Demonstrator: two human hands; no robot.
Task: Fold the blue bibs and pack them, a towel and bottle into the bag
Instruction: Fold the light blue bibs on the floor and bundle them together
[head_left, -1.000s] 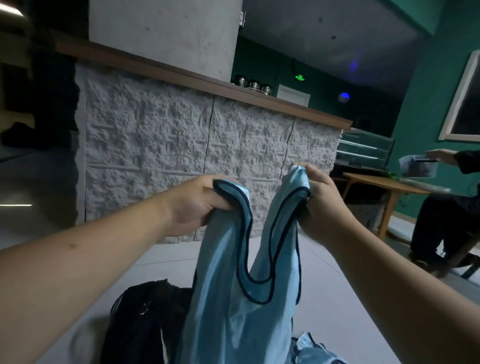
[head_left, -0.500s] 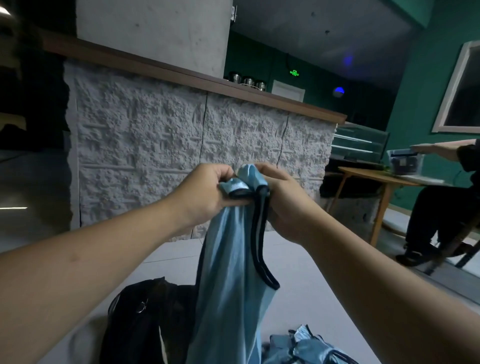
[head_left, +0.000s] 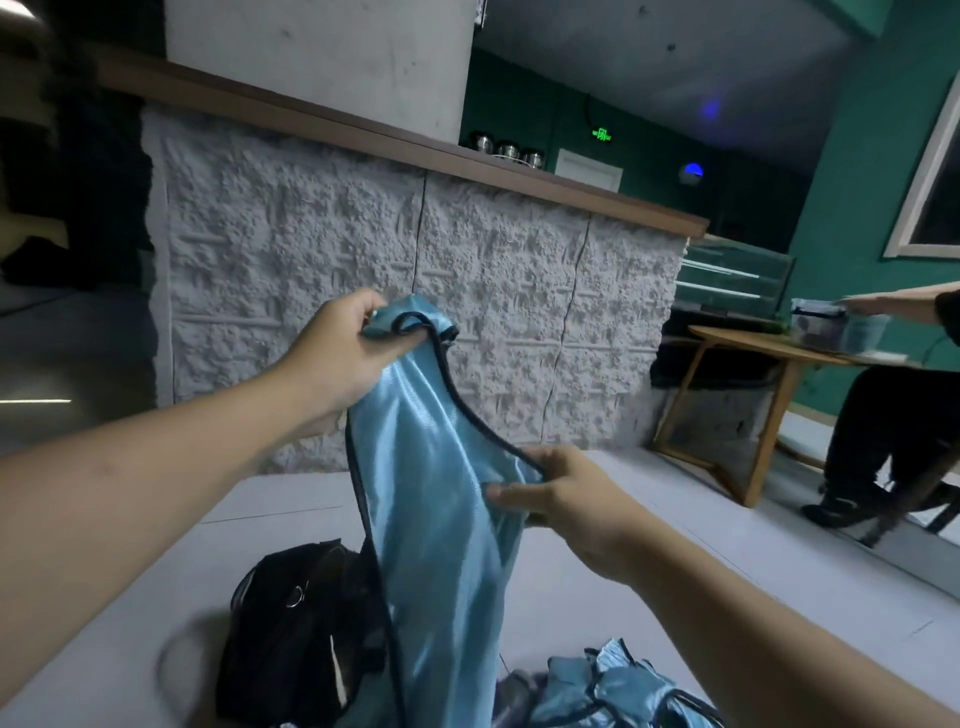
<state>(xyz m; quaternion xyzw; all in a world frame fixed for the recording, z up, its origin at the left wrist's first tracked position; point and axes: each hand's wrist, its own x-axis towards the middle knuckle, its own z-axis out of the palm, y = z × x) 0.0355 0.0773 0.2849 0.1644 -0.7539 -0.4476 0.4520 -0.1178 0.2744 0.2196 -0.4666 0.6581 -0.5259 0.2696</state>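
Note:
A shiny light-blue bib (head_left: 431, 499) with dark trim hangs in front of me, folded lengthwise. My left hand (head_left: 343, 358) grips both shoulder straps together at the top. My right hand (head_left: 556, 493) pinches the bib's right edge lower down, at the armhole trim. Below, a black bag (head_left: 296, 623) stands on the grey surface, partly behind the hanging bib. More crumpled blue bibs (head_left: 613, 686) lie at the bottom right. No towel or bottle is plainly visible.
A rough white stone counter (head_left: 415, 291) with a wooden top stands ahead. At right a wooden table (head_left: 748, 348) holds a container, and a seated person in dark clothes (head_left: 883, 426) reaches toward it.
The two straps were brought together into my left hand. My right hand let go of its strap and slid down to the bib's right edge.

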